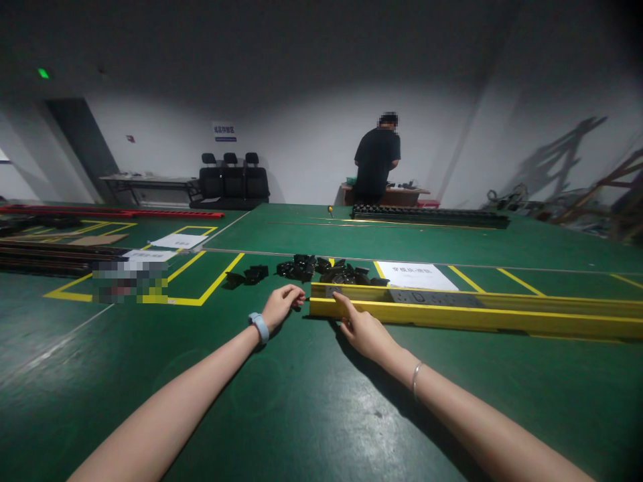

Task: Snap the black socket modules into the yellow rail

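Note:
A long yellow channel (502,316) lies across the green table, its left end between my hands. Inside it sits a dark strip of socket modules (447,298). Near the channel's left end is a separate small dark module (331,290), and the outstretched index finger of my right hand (364,328) rests on or just over it; the other fingers are curled below. My left hand (282,308) is beside the channel's open end, fingers bent together; whether they hold anything is hidden. Just beyond are loose black plastic pieces (346,273) in a pile.
A white printed sheet (414,275) lies behind the channel, among yellow tape lines. Dark bars (55,258) and red bars (165,214) are at the left. A black rack-like stack (426,215) lies at the far edge. Behind it a person (378,161) stands at another table.

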`<state>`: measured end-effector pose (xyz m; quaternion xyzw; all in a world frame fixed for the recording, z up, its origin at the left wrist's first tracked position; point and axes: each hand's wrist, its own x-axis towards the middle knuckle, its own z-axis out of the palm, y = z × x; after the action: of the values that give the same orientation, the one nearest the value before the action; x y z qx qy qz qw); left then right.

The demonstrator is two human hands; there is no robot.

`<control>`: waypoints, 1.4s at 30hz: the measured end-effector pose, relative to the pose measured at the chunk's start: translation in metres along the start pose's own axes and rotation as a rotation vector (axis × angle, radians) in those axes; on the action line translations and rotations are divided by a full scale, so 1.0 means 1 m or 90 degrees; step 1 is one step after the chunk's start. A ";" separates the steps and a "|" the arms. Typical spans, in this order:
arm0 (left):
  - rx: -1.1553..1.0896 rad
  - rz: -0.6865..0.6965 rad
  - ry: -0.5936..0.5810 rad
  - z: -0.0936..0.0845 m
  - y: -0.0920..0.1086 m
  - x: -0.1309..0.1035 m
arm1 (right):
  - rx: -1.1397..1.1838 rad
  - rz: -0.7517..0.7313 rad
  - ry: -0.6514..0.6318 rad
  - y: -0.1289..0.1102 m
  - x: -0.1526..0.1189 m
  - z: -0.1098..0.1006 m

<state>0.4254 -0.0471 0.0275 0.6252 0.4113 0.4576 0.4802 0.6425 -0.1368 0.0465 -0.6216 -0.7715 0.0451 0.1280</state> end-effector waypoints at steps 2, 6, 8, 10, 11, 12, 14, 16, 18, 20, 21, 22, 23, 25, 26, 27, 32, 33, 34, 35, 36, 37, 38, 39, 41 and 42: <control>-0.003 0.000 0.011 0.000 -0.001 0.000 | -0.009 0.020 0.012 -0.001 -0.001 0.002; -0.001 0.002 0.019 0.000 -0.003 0.000 | -0.009 0.029 0.025 -0.002 0.001 0.003; 0.004 0.002 0.009 0.001 -0.003 0.000 | 0.006 0.005 0.010 -0.001 0.002 0.002; 0.009 0.002 -0.005 0.001 -0.003 0.000 | 0.028 -0.024 -0.008 0.000 0.004 0.000; 0.012 0.003 -0.010 0.001 -0.002 0.000 | 0.037 -0.034 -0.013 0.001 0.005 0.000; 0.015 0.003 -0.012 0.001 -0.002 0.000 | 0.045 -0.038 -0.016 0.002 0.006 -0.001; 0.021 0.006 -0.007 0.001 -0.002 0.000 | 0.054 -0.034 -0.019 0.003 0.007 -0.002; 0.027 0.008 0.000 0.000 -0.001 0.001 | 0.059 -0.019 -0.021 0.002 0.006 -0.003; 0.031 0.009 0.003 0.000 -0.002 0.001 | 0.064 -0.004 -0.020 0.002 0.006 -0.004; 0.032 0.007 0.005 0.000 -0.003 0.002 | 0.065 0.006 -0.014 0.002 0.005 -0.005; 0.032 0.006 0.006 -0.001 -0.003 0.002 | 0.061 0.009 -0.012 0.002 0.004 -0.005; 0.031 0.005 0.008 -0.001 -0.004 0.002 | 0.055 0.013 -0.011 0.003 0.003 -0.005; 0.035 0.004 0.010 -0.001 -0.004 0.002 | 0.047 0.017 -0.009 0.004 0.003 -0.005; 0.069 0.006 0.020 -0.004 -0.004 0.003 | 0.027 0.027 -0.001 0.006 0.001 -0.004; 0.105 0.014 0.030 -0.006 -0.004 0.004 | 0.018 0.033 0.005 0.008 0.001 -0.004; 0.154 0.028 0.044 -0.009 -0.003 0.005 | 0.011 0.037 0.011 0.009 0.000 -0.003; 0.487 0.150 0.159 -0.034 0.003 0.014 | -0.007 0.054 0.033 0.015 -0.002 -0.005; 0.556 0.172 0.180 -0.040 0.003 0.016 | -0.010 0.060 0.036 0.017 -0.002 -0.005; 0.618 0.186 0.201 -0.047 0.002 0.017 | -0.012 0.067 0.038 0.018 -0.002 -0.006; 0.672 0.189 0.226 -0.053 0.001 0.018 | -0.014 0.075 0.037 0.019 -0.003 -0.006; 0.715 0.184 0.258 -0.059 -0.001 0.019 | -0.016 0.083 0.035 0.020 -0.003 -0.007; 0.746 0.171 0.297 -0.065 -0.004 0.020 | -0.018 0.091 0.032 0.022 -0.003 -0.007; 0.767 0.151 0.339 -0.071 -0.007 0.020 | -0.020 0.096 0.030 0.023 -0.003 -0.007; 0.779 0.127 0.381 -0.076 -0.010 0.020 | -0.020 0.100 0.029 0.023 -0.003 -0.007; 0.779 0.071 0.452 -0.084 -0.018 0.021 | -0.020 0.102 0.034 0.024 -0.004 -0.006; 0.770 0.039 0.479 -0.088 -0.022 0.022 | -0.020 0.101 0.038 0.025 -0.004 -0.005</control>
<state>0.3443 -0.0019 0.0207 0.5927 0.7133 0.3474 -0.1386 0.6680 -0.1357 0.0455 -0.6839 -0.7162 0.0241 0.1370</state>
